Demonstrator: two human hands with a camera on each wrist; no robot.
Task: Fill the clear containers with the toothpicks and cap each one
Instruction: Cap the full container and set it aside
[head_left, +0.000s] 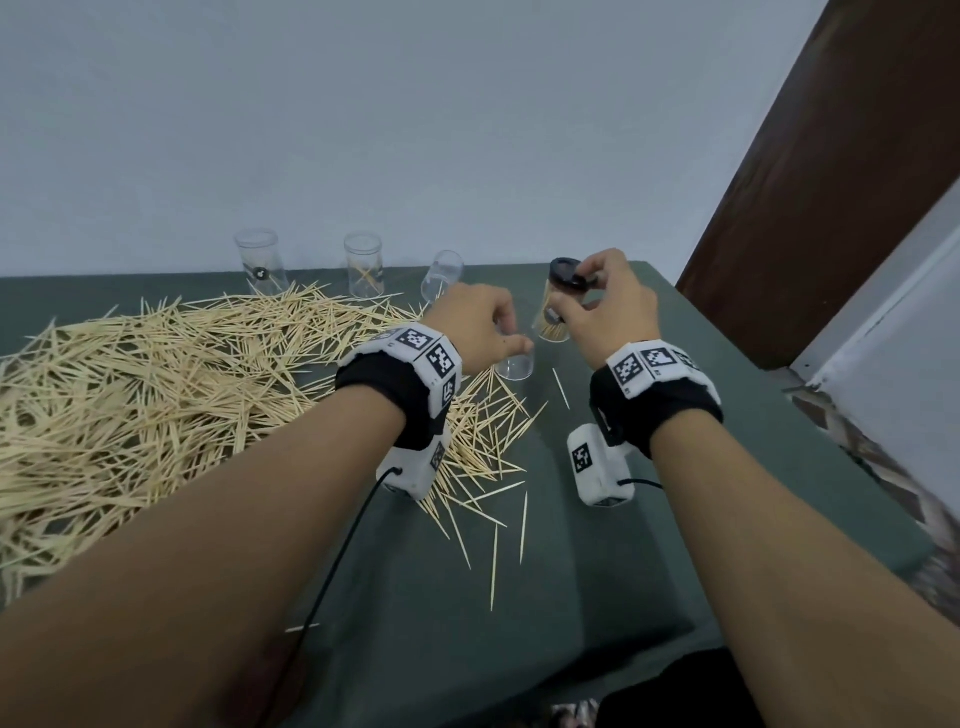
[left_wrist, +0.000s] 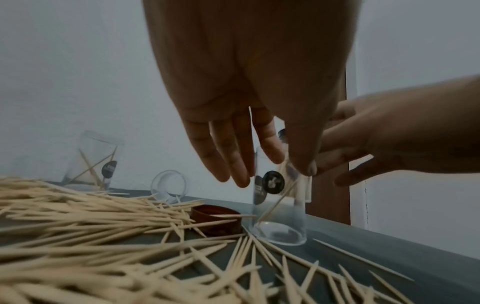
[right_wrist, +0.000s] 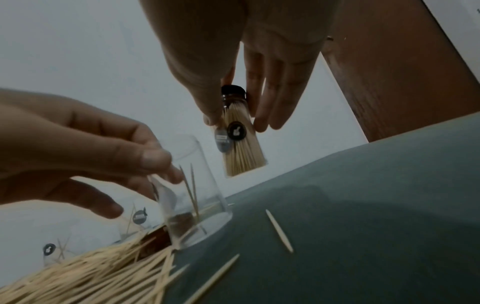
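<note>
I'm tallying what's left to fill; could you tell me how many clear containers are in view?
5: two upright by the wall, one tipped over, one under the left hand, one full in the right hand.

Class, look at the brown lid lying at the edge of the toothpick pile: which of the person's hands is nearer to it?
Left. The left hand hovers just above the brown lid, at the near-empty container; the right hand is off to the right, holding the filled container.

Full container (head_left: 551, 317) (black cap (head_left: 567, 274) on) centre-right; near-empty one (head_left: 515, 365) beside; toothpicks (head_left: 156, 395) heaped left.
</note>
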